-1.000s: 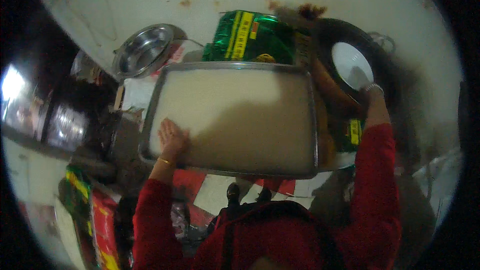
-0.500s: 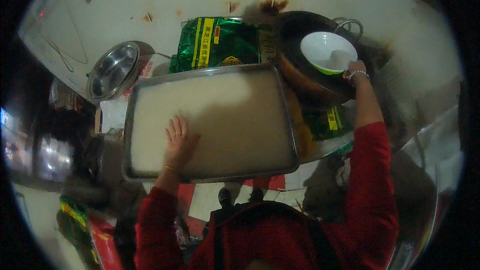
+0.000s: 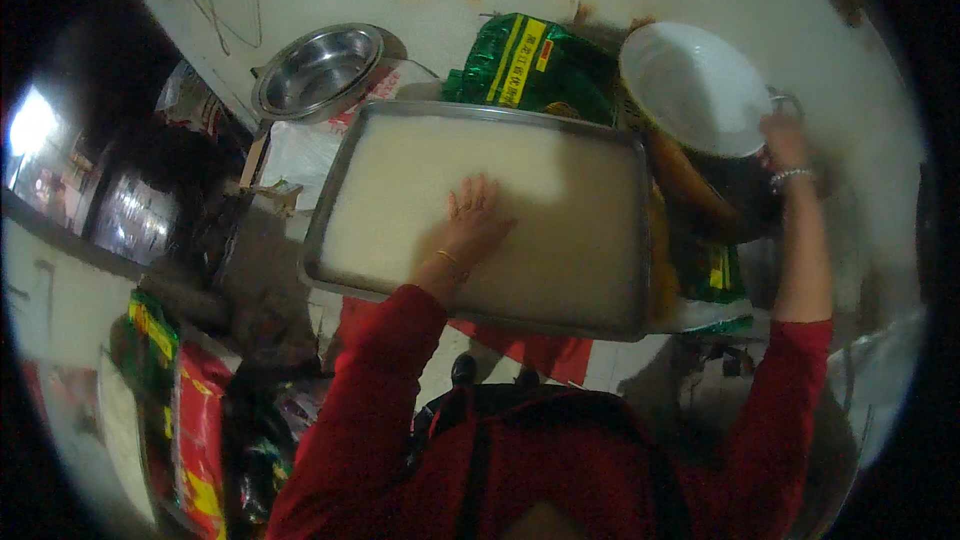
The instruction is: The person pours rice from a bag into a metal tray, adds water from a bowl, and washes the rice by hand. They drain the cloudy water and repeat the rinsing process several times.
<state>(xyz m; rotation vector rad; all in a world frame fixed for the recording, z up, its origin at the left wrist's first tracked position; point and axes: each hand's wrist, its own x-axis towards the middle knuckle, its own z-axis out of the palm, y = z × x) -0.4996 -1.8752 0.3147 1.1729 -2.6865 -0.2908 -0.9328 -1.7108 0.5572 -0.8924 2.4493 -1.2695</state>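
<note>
A wide metal tray (image 3: pixel 640 240) is filled with a pale, level layer that looks like rice (image 3: pixel 420 170). My left hand (image 3: pixel 475 228) lies open over this layer, fingers spread and pointing away from me; whether the palm presses on it I cannot tell. At the right, my right hand (image 3: pixel 785 143) grips the near right rim of a large white bowl (image 3: pixel 692 88). The bowl is held tilted above a dark wok (image 3: pixel 735 185), its inside showing and apparently bare. Most of the wok is hidden behind the bowl and my hand.
A shiny metal basin (image 3: pixel 320 70) stands at the far left. Behind the tray lies a green bag (image 3: pixel 530 60), with another green package (image 3: pixel 715 270) at its right. Red and green bags (image 3: pixel 200 420) stand low at the left. A pale wall rises at the back.
The view has swung left, so everything sits further right. The bowl has come up from the wok and looks larger. My left hand has slid toward the tray's middle.
</note>
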